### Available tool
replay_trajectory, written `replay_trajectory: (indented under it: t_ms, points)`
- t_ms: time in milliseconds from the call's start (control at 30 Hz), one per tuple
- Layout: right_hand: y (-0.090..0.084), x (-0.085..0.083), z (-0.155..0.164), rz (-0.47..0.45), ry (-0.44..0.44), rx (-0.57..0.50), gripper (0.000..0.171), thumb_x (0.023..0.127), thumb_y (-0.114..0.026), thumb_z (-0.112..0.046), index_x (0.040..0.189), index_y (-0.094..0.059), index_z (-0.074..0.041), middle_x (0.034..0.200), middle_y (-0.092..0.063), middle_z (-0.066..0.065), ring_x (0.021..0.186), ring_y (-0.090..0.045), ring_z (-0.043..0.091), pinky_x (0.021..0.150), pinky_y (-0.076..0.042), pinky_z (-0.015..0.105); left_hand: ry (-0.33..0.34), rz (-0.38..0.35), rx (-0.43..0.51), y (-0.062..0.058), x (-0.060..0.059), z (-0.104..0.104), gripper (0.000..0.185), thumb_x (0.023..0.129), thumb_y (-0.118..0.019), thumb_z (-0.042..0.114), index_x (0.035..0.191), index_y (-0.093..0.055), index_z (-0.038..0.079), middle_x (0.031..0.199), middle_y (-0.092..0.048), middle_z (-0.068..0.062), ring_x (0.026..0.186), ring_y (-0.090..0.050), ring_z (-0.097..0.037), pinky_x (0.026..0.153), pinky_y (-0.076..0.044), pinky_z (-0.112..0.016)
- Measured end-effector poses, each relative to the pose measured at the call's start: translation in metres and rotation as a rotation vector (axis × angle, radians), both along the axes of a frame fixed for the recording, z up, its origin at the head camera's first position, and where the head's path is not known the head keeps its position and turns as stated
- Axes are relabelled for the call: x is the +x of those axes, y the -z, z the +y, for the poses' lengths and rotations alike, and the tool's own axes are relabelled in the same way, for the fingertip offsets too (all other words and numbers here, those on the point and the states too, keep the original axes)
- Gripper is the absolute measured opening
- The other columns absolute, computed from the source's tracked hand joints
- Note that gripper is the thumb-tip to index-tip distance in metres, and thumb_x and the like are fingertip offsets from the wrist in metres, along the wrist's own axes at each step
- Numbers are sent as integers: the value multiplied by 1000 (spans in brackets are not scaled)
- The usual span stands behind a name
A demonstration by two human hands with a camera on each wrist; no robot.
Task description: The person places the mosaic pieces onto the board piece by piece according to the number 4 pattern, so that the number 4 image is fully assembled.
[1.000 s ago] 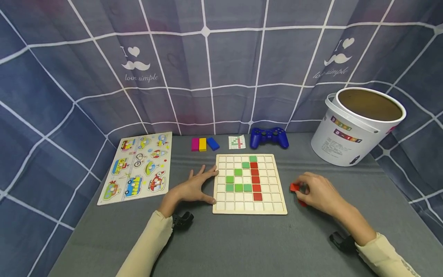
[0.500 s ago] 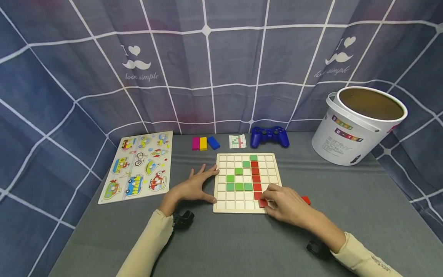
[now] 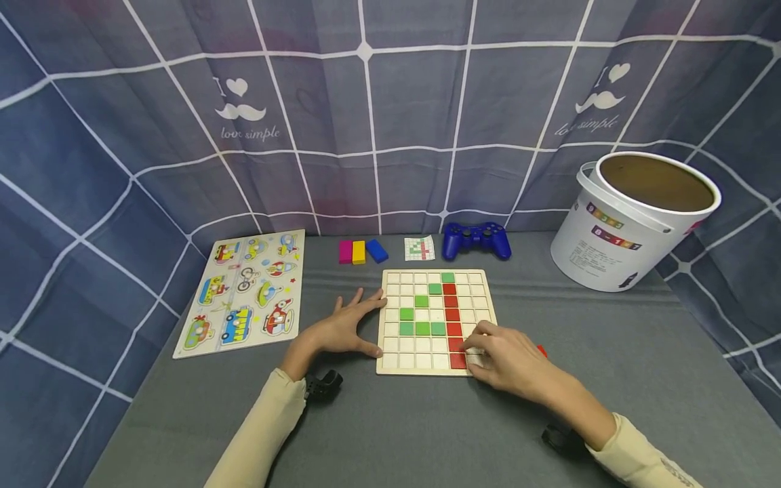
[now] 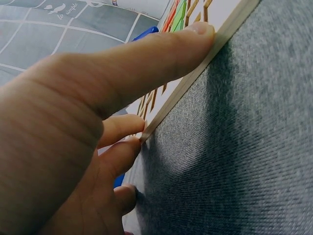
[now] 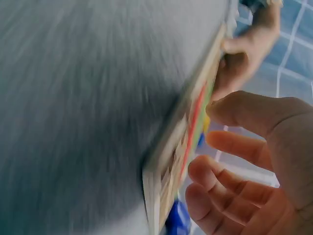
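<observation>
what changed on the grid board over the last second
The right hand carried a small red square tile left from the grey cloth onto the wooden grid board, setting it in the bottom row under the red column; its fingers rest there. Another red tile lies on the cloth behind that hand. The left hand stayed pressed against the board's left edge; green tiles unchanged.

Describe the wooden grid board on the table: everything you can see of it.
The wooden grid board is a pale square tray of small cells lying flat on the grey table. Green tiles form a stepped shape beside a red column. The left hand presses straight fingers against its left edge; the right hand rests on its lower right corner by the lowest red tile.
</observation>
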State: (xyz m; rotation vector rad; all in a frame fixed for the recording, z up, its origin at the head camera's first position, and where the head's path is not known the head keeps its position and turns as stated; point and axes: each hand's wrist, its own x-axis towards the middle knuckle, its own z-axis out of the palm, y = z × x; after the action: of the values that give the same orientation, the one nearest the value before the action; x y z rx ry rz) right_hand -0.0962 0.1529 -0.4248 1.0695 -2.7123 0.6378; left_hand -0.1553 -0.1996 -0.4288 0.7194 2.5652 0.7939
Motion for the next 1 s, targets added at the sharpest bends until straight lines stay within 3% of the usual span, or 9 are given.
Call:
replay_trajectory:
  t_ms: [233,333,700,1000]
  points:
    - [-10,9,56,-7,196,60,32,72,-86,-14,102,-75,-12,93,-62,-6,66,-50,5,54,-41,27,-1,4,4,-2,1,0,105,76,-88,38,159,-29,15,167,-10,-1,151,7,-35,112,12,-65]
    - [-8,11,74,-12,233,84,35,69,-86,-13,102,-75,-13,94,-63,-6,67,-50,7,56,-42,31,1,7,8,-2,1,-3,105,76,-88,38,159,-28,15,167,-10,-2,151,7,-36,112,12,-66]
    - [7,0,87,25,229,24,26,68,-82,-6,86,-71,-23,76,-52,-15,64,-46,1,53,-38,25,-1,34,47,7,2,-7,104,76,-88,41,159,-30,17,167,-11,-1,150,6,-39,111,10,-68]
    - [6,-11,72,28,206,11,22,70,-81,-13,84,-69,-23,75,-51,-13,63,-45,2,54,-37,25,6,5,41,1,3,-1,104,76,-88,38,159,-29,16,167,-9,-3,150,6,-38,112,11,-66]
